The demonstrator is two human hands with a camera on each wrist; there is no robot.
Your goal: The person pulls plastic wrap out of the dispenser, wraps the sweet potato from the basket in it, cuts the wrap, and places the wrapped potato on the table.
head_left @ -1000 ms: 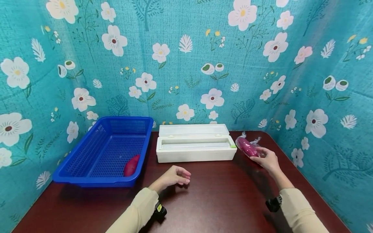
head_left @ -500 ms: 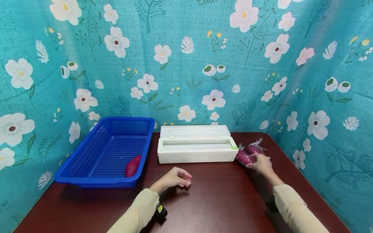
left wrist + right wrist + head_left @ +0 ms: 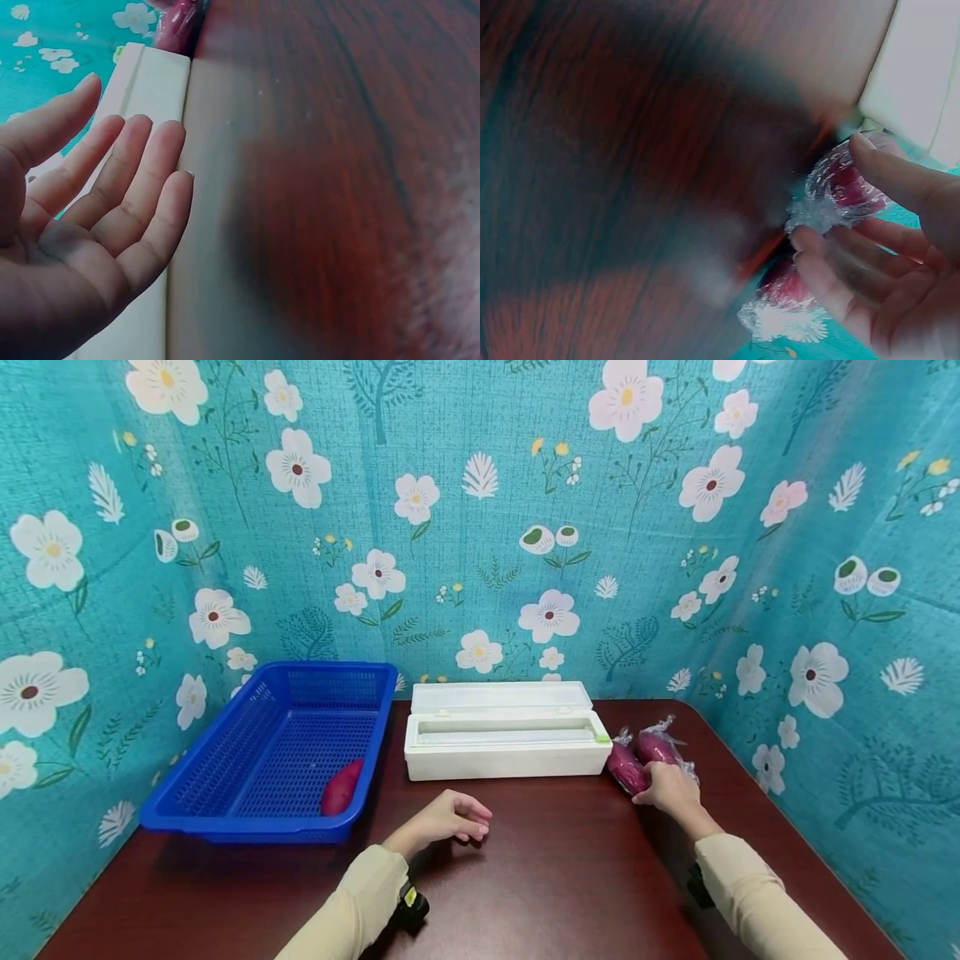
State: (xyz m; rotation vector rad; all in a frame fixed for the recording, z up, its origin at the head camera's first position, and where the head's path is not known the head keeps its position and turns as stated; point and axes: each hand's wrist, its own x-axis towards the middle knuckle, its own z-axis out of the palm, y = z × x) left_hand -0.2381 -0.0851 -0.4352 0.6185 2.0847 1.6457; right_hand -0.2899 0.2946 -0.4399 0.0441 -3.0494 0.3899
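Two purple-red sweet potatoes in clear plastic film lie side by side at the table's right: the left wrapped sweet potato (image 3: 626,769) beside the white box, the right wrapped sweet potato (image 3: 655,747) just behind my hand. My right hand (image 3: 671,792) is at their near ends. In the right wrist view its thumb (image 3: 889,169) lies against one wrapped sweet potato (image 3: 847,184), with the fingers loosely spread on the other side; firm contact is unclear. My left hand (image 3: 448,817) hovers above the table, palm inward, fingers loosely bent, holding nothing.
A white film dispenser box (image 3: 506,765) with its lid raised stands at the back middle, a roll inside. The blue plastic basket (image 3: 206,822) on the left holds one unwrapped sweet potato (image 3: 341,788). A flowered teal curtain (image 3: 480,527) encloses the back and sides.
My right hand has brought a wrapped sweet potato leftward and down beside the box, revealing the other behind it. That sweet potato has turned more lengthwise and the fingers have loosened. The left hand stays put.
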